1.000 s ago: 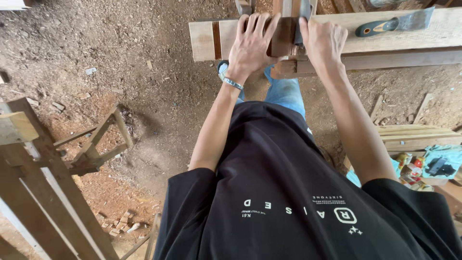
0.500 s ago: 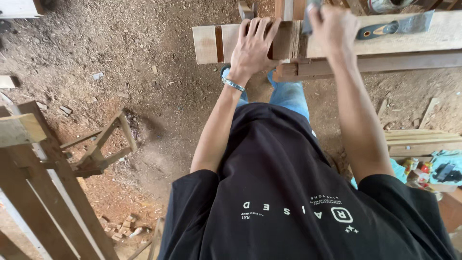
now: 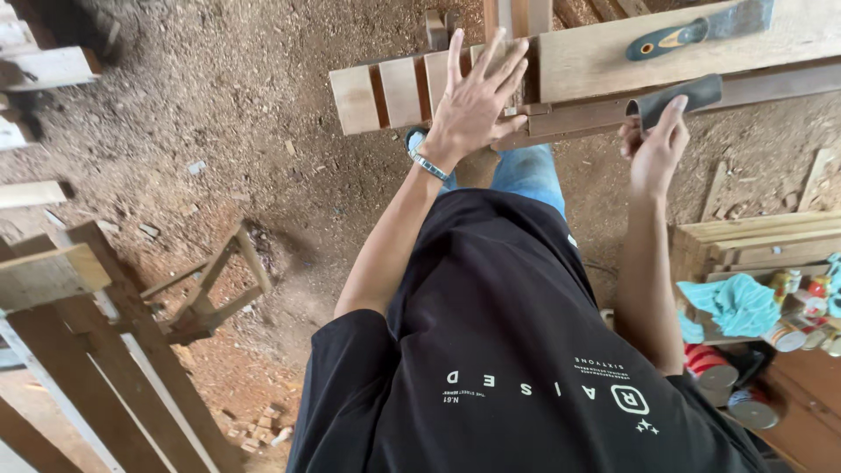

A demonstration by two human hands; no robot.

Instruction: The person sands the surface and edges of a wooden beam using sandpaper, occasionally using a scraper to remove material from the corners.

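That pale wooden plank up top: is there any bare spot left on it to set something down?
Yes. The pale wooden plank is bare between the left hand and the green-handled tool. Its slotted left end is cut up; the lower edge is crowded by the right hand gripping a dark grey handle.

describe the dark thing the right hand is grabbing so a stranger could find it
Start at the long pale wooden plank across the top. Along its lower edge, above the right hand, lies a flat dark grey sheet. Unlike the green-handled tool on the plank, it has no handle.
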